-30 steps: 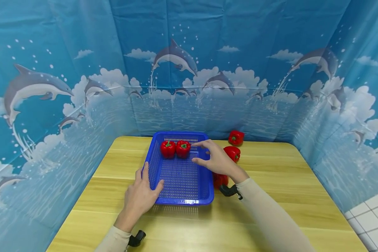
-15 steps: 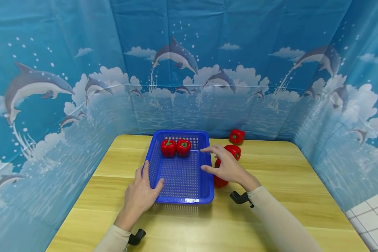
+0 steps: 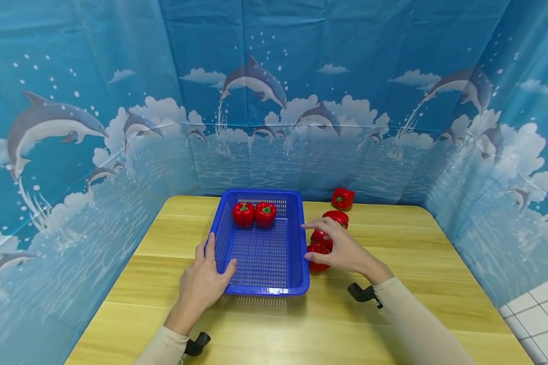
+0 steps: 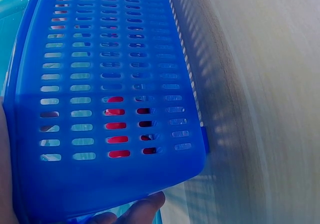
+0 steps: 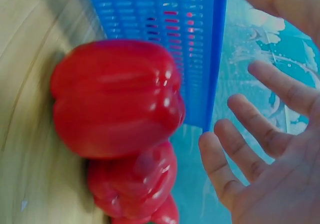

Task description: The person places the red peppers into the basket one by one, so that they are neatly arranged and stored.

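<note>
A blue slotted basket [image 3: 267,291] stands on the wooden table [image 3: 406,243], with two red peppers [image 3: 243,214] [image 3: 265,214] side by side at its far end. My left hand [image 3: 204,280] holds the basket's near left corner, thumb inside the rim and fingers along the outer wall; a fingertip [image 4: 145,206] shows beside the basket [image 4: 100,59]. My right hand [image 3: 335,246] hovers with spread fingers [image 5: 235,109] just right of the basket, over a red pepper [image 3: 317,256] [image 5: 115,99]. A second pepper [image 3: 321,235] [image 5: 132,184] lies against that one. The hand holds nothing.
Two more red peppers lie further back on the right, one [image 3: 338,218] behind the hand and one [image 3: 343,198] near the dolphin-print curtain [image 3: 274,101]. The curtain closes in the table on the left, back and right.
My right hand has drawn back from over the basket's far end, out to the right and nearer, and now hovers over the peppers beside the basket. The left hand and basket have stayed put.
</note>
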